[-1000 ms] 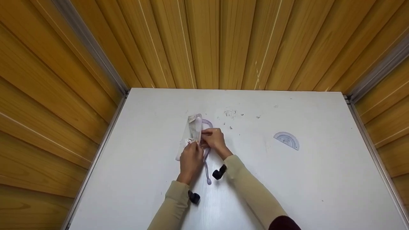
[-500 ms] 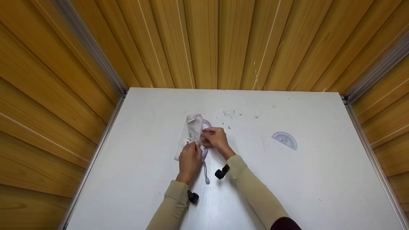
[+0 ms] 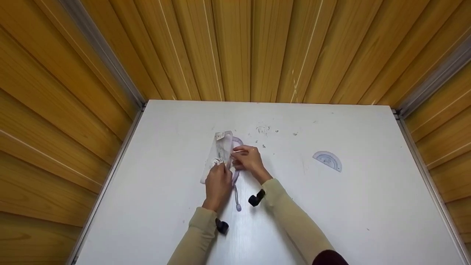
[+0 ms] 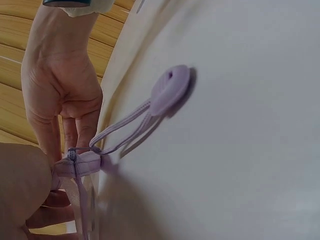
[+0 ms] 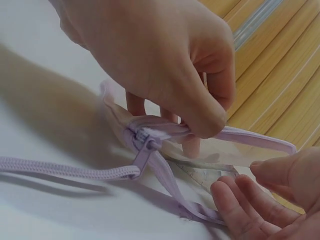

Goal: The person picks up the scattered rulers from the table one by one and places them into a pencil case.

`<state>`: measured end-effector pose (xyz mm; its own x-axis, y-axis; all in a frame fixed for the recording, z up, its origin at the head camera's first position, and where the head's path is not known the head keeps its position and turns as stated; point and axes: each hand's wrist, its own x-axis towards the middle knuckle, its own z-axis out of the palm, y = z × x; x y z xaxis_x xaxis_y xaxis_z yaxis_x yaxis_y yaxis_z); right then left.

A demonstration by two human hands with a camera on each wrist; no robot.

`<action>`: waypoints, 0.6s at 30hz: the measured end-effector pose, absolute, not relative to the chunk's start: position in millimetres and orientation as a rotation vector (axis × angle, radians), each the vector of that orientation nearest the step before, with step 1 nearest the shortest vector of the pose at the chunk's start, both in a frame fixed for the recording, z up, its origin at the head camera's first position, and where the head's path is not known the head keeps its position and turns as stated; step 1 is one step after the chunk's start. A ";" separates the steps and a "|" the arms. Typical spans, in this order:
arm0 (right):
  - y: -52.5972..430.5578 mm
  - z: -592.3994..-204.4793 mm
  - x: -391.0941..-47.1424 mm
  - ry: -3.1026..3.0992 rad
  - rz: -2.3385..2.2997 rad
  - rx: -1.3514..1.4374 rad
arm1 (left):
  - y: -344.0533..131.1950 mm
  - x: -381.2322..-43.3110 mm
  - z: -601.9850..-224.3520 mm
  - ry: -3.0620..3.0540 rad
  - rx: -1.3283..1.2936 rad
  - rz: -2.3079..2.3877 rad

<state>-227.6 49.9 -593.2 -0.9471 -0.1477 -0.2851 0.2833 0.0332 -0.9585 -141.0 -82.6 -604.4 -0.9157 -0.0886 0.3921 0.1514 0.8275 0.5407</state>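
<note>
A see-through pencil pouch (image 3: 210, 169) with lilac zip edging lies at the table's centre-left, its zip undone. My left hand (image 3: 218, 184) pinches one zip edge near the end with the zip slider (image 5: 145, 145). In the right wrist view, that left hand (image 5: 165, 65) comes from above, thumb on the edging. From the other side, my right hand (image 3: 248, 162) reaches to the opening. There its thumb and fingers (image 5: 227, 200) close around a clear plastic piece with ruler markings (image 5: 197, 177), partly inside the pouch. A lilac cord pull (image 4: 171, 90) hangs from the slider onto the table.
A clear blue-tinted protractor (image 3: 328, 160) lies on the white table (image 3: 349, 213), to the right. Small dark marks (image 3: 263, 129) spot the surface beyond the pouch. Wood-patterned panels (image 3: 235, 51) enclose the table at the back and both sides.
My right hand has shifted very slightly right and its fingers have moved a little at the pouch opening. My left hand keeps its grip; the pouch stays nearly in place.
</note>
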 end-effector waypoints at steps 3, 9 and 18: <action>53.1 -593.1 -227.2 1.997 -2.003 0.133 | -82.3 -140.8 -604.8 -2.607 -0.052 -0.797; 62.3 -591.6 -228.3 1.990 -2.021 0.122 | -81.5 -140.1 -605.5 -2.584 -0.064 -0.778; 85.1 -579.5 -232.3 2.094 -1.933 0.104 | -82.0 -140.7 -605.5 -2.613 -0.041 -0.800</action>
